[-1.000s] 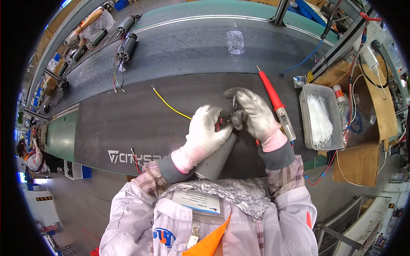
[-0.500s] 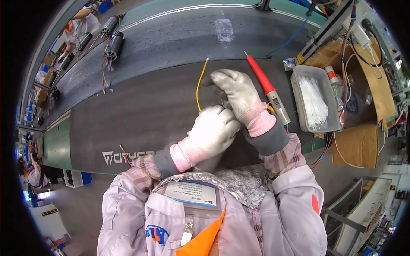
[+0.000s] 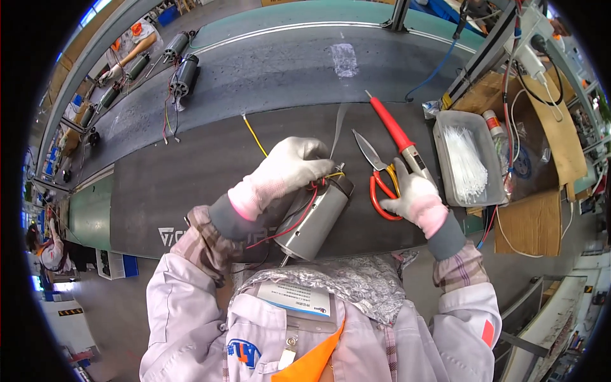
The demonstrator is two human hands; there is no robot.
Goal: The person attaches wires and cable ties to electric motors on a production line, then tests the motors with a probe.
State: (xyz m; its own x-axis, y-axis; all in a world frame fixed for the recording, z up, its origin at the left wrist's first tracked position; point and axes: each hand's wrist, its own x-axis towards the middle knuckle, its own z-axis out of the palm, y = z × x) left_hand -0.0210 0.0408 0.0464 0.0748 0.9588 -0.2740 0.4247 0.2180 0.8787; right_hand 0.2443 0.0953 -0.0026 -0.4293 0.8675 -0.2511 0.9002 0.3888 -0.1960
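A grey cylindrical motor (image 3: 318,216) lies slanted on the dark mat in front of me, its shaft pointing towards my body. My left hand (image 3: 286,165), white-gloved, is closed at the motor's far end, beside its red and yellow wires. A pale cable tie (image 3: 338,127) stands up from its fingertips. To the right of the motor, scissors (image 3: 369,151) with red and yellow handles lie with their blades pointing away. My gloved right hand (image 3: 417,200) is over the handles, thumb and fingers apart, the thumb at the red loop.
A red-handled soldering iron (image 3: 391,124) lies right of the scissors. Beyond it stand a tub of white cable ties (image 3: 468,159) and a cardboard box (image 3: 563,140). More motors (image 3: 185,75) rest at the far left, near another person's arm (image 3: 143,46). A yellow wire (image 3: 254,135) extends past my left hand.
My hands, close together before, are now apart: the right has come down to the scissors, the left sits farther left. The motor and scissors now show; the yellow wire has swung left.
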